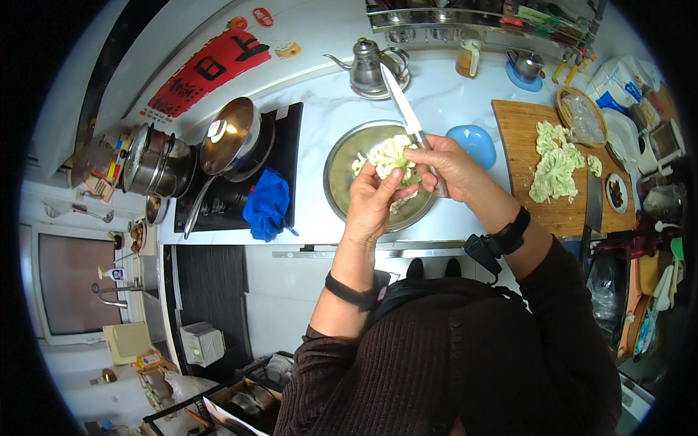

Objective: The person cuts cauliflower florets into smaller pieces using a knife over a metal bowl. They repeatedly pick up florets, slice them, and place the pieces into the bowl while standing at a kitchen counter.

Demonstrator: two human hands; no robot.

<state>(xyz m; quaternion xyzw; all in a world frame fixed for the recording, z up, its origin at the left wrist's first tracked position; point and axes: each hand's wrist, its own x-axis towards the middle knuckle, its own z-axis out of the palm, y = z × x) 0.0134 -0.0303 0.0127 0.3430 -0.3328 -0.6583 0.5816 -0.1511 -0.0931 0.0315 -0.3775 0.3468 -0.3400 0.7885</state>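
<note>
Over a steel bowl (334, 188), my left hand (371, 204) holds a cauliflower piece (391, 155) between thumb and fingers. My right hand (452, 166) grips the handle of a kitchen knife (402, 106), its blade pointing up and away from me. The thumb of that hand touches the cauliflower. Partly hidden beneath my hands, more cauliflower (402, 204) lies in the bowl. Just beyond my right hand is a blue plastic dish (473, 146) with a small pale scrap on it.
Right, a wooden cutting board (510, 158) bears cauliflower (555, 169), a cleaver (594, 201), a small dish (617, 193) and a wicker basket (581, 117). A gooseneck kettle (365, 68) stands behind the bowl. Left, a lidded pan (229, 136) and blue cloth (267, 204) sit on the cooktop (218, 212).
</note>
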